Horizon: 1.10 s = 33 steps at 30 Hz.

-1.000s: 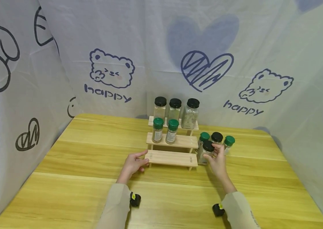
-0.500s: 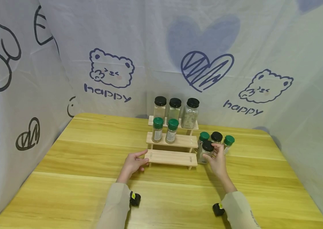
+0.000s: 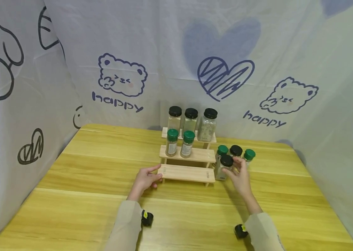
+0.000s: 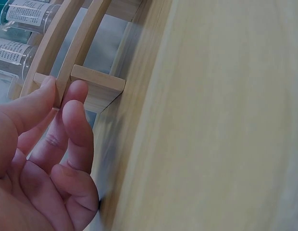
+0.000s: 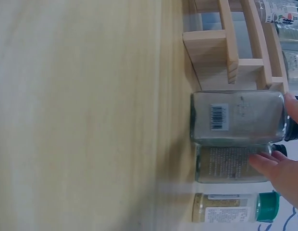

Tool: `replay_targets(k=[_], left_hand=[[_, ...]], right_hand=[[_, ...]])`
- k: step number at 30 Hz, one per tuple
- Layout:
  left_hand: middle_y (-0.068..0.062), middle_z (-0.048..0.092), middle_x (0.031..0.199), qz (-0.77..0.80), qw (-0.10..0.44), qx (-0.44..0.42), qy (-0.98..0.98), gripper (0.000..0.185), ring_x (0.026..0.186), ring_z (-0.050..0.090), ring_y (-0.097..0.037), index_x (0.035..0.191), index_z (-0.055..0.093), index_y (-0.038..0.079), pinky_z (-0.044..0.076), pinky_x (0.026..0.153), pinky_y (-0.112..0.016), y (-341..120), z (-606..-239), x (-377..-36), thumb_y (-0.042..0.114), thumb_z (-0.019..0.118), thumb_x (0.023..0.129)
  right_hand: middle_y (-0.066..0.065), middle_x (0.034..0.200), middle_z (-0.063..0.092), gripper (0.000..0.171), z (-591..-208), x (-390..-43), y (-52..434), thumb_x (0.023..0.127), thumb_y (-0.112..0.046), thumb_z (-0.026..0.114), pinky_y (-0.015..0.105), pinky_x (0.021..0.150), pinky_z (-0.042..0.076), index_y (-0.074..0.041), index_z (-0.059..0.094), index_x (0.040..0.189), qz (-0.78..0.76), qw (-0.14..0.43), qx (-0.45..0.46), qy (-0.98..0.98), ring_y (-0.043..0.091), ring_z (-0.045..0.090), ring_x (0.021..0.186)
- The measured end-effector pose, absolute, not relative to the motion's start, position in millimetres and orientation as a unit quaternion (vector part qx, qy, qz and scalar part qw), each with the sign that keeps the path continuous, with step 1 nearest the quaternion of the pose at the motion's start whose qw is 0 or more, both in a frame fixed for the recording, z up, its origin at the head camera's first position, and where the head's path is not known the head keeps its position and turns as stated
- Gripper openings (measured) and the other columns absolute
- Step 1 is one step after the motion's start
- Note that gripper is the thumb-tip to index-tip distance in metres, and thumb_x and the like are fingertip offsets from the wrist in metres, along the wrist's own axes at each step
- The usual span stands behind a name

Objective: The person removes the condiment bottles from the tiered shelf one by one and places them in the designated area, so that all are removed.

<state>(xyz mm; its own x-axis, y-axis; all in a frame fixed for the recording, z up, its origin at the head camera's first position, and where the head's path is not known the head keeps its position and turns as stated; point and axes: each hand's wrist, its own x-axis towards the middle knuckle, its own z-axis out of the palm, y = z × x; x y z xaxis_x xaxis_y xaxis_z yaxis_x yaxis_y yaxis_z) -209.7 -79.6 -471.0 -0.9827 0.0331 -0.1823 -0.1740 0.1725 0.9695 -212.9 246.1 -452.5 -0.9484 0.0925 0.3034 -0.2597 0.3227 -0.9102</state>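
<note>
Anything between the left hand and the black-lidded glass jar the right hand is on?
Only the wooden rack's bare bottom shelf, spanning from left hand to black-lidded glass jar; head view.

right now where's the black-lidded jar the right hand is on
In the head view the black-lidded jar stands on the table just right of the wooden rack, by its lowest step, in front of three other jars, with the right hand touching it.

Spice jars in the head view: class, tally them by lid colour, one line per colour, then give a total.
Black-lidded jars: 5
Green-lidded jars: 4
Total: 9
</note>
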Motion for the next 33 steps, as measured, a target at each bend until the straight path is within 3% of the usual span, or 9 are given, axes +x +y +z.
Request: replay_targets(k=[4, 10, 19, 24, 33], left_hand=[[-0.014, 0.066, 0.077, 0.641, 0.081, -0.047, 0.762, 0.043, 0.039, 0.048, -0.012, 0.125, 0.052, 0.008, 0.041, 0.043, -0.023, -80, -471, -209, 0.004, 0.062, 0.083], [-0.014, 0.066, 0.076, 0.640, 0.080, -0.046, 0.763, 0.043, 0.039, 0.048, -0.012, 0.125, 0.052, 0.007, 0.042, 0.044, -0.023, -80, -471, -208, 0.004, 0.062, 0.083], [-0.014, 0.066, 0.077, 0.641, 0.081, -0.046, 0.762, 0.043, 0.039, 0.048, -0.011, 0.125, 0.052, 0.007, 0.043, 0.044, -0.023, -80, -471, -209, 0.005, 0.062, 0.084], [-0.014, 0.066, 0.077, 0.641, 0.083, -0.050, 0.761, 0.043, 0.039, 0.048, -0.011, 0.125, 0.053, 0.008, 0.041, 0.044, -0.022, -80, -472, -210, 0.005, 0.062, 0.083], [-0.015, 0.066, 0.078, 0.641, 0.081, -0.048, 0.762, 0.043, 0.039, 0.048, -0.011, 0.125, 0.052, 0.008, 0.041, 0.043, -0.022, -80, -471, -210, 0.005, 0.062, 0.083]], right_hand=[[0.027, 0.122, 0.040, 0.050, -448, -210, 245, 0.078, 0.004, 0.065, 0.050, 0.097, 0.028, 0.011, 0.036, 0.118, 0.560, 0.177, 0.054, -0.807, 0.039, 0.038, 0.116], [0.025, 0.112, 0.050, 0.036, -445, -207, 241, 0.079, 0.001, 0.065, 0.051, 0.091, 0.034, 0.011, 0.047, 0.109, 0.524, 0.257, 0.079, -0.809, 0.035, 0.046, 0.108], [0.024, 0.103, 0.057, 0.021, -439, -206, 231, 0.076, 0.005, 0.067, 0.013, 0.085, 0.035, 0.012, 0.056, 0.093, 0.477, 0.359, 0.122, -0.793, 0.032, 0.051, 0.101], [0.027, 0.102, 0.057, 0.015, -435, -206, 224, 0.074, 0.009, 0.067, 0.012, 0.083, 0.037, 0.011, 0.059, 0.087, 0.478, 0.378, 0.138, -0.781, 0.032, 0.051, 0.097], [0.034, 0.094, 0.052, 0.012, -412, -195, 202, 0.073, 0.022, 0.059, 0.019, 0.078, 0.046, 0.021, 0.053, 0.084, 0.526, 0.383, 0.186, -0.736, 0.041, 0.051, 0.088]])
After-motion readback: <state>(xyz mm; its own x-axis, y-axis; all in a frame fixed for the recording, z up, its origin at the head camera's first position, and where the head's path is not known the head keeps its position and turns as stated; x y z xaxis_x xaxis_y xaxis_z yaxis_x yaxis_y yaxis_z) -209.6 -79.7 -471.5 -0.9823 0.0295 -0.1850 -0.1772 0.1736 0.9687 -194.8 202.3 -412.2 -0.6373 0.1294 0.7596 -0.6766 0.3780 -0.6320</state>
